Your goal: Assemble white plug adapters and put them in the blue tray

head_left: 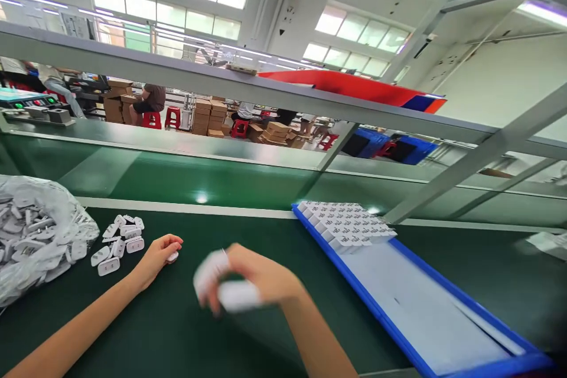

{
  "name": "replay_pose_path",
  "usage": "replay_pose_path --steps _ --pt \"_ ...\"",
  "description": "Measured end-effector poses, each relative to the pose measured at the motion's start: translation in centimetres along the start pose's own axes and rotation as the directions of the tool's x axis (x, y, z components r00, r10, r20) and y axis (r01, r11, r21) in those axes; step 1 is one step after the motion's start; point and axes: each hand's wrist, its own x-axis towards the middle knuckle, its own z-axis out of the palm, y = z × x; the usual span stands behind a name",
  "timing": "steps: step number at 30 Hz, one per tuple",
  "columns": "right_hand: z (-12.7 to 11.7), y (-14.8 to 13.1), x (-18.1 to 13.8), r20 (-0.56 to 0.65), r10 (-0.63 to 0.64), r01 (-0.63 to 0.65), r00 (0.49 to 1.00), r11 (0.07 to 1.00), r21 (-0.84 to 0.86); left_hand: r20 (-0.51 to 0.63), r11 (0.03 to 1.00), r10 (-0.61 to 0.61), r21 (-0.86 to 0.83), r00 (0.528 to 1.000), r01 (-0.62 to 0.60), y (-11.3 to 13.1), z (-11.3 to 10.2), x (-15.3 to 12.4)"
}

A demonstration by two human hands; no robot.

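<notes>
My left hand (156,258) rests on the green mat with its fingers curled around a small white plug part (172,257). Just left of it lies a loose heap of white plug parts (119,237). My right hand (252,276) is blurred in mid-air above the mat and grips a white plug part (239,295); its fingertip wears a white cot. To the right, a blue-rimmed tray (367,301) carries rows of white plug parts (348,223) at its far end.
A clear plastic bag (35,236) full of white parts sits at the left edge. A green conveyor belt (199,180) runs behind the mat under a grey metal frame (465,159). Beyond it, people sit on red stools among stacked cardboard boxes (208,115).
</notes>
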Motion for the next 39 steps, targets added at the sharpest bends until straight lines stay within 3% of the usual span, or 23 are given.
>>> replay_pose_path --steps 1,3,6,8,10,13,16,25,31,35,39 --pt "0.8 -0.4 0.2 0.049 -0.01 0.006 0.999 0.996 0.084 0.031 0.984 -0.077 -0.159 0.997 0.081 0.2 0.3 0.5" --pt "3.0 -1.2 0.3 0.192 -0.015 -0.053 0.981 0.937 0.346 0.083 0.936 -0.146 -0.311 0.986 0.165 0.5 0.7 1.6" --pt "6.7 -2.0 -0.4 0.358 0.017 -0.256 0.934 0.731 0.633 0.14 0.921 -0.136 -0.348 0.981 0.177 0.6 0.9 3.0" --pt "8.6 -2.2 -1.3 0.36 0.088 -0.331 0.929 0.633 0.7 0.154 0.917 -0.09 -0.372 0.984 0.142 0.3 0.9 3.4" --pt "9.7 -2.1 -2.1 0.332 0.191 -0.382 0.924 0.527 0.759 0.143 0.947 0.006 -0.319 0.99 0.041 -0.1 0.9 3.2" --pt "9.9 -1.7 -2.6 0.308 0.363 -0.443 0.88 0.392 0.806 0.152 0.986 0.162 -0.062 0.975 -0.154 -0.7 1.2 2.5" --pt "9.5 -1.4 -2.3 0.324 0.439 -0.481 0.838 0.315 0.819 0.133 0.961 0.208 0.159 0.969 -0.228 -0.8 1.5 2.0" --pt "10.1 -1.2 -2.5 0.337 0.469 -0.497 0.816 0.273 0.824 0.059 0.921 0.249 0.294 0.967 -0.255 -0.6 1.4 2.4" --pt "9.9 -1.1 -2.3 0.38 0.366 -0.495 0.849 0.303 0.814 0.044 0.887 0.281 0.37 0.959 -0.277 -0.2 1.6 2.2" --pt "10.1 -1.2 -2.5 0.378 0.406 -0.512 0.832 0.3 0.805 0.039 0.896 0.253 0.366 0.967 -0.249 0.1 1.7 2.0" --pt "10.4 -1.4 -2.7 0.372 0.462 -0.542 0.805 0.317 0.778 0.025 0.883 0.344 0.331 0.939 -0.333 0.2 1.7 1.8"
